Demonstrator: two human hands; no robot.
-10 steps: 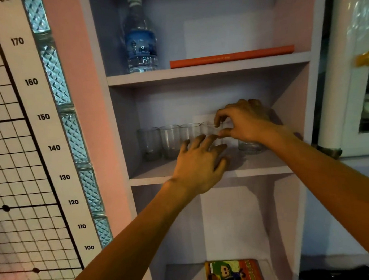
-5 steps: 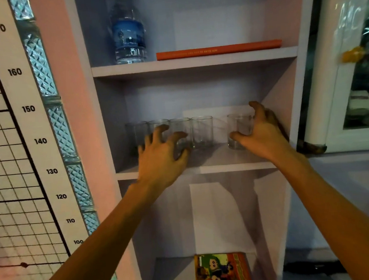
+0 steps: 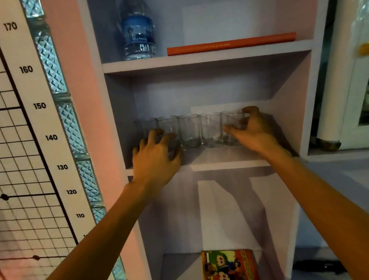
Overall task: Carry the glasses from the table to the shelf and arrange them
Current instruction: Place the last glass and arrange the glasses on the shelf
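Several clear glasses stand side by side in a row at the back of the middle shelf [image 3: 224,165]. My right hand [image 3: 255,132] is wrapped around the rightmost glass [image 3: 232,123], thumb in front and fingers behind it, and that glass touches its neighbour [image 3: 211,130]. My left hand [image 3: 156,155] hovers in front of the two leftmost glasses [image 3: 167,123] with its fingers curled and apart, fingertips at or near the glass, holding nothing. The lower parts of those left glasses are hidden behind it.
The upper shelf holds a water bottle [image 3: 138,36] and a flat orange book [image 3: 231,43]. A colourful comic book [image 3: 229,270] lies on the bottom shelf. A height chart [image 3: 39,106] and glass blocks are on the left wall, a white cabinet [image 3: 367,83] at right.
My right hand slid the rightmost glass to the left, closing the gap with the row. My left hand shifted left to the front of the leftmost glasses.
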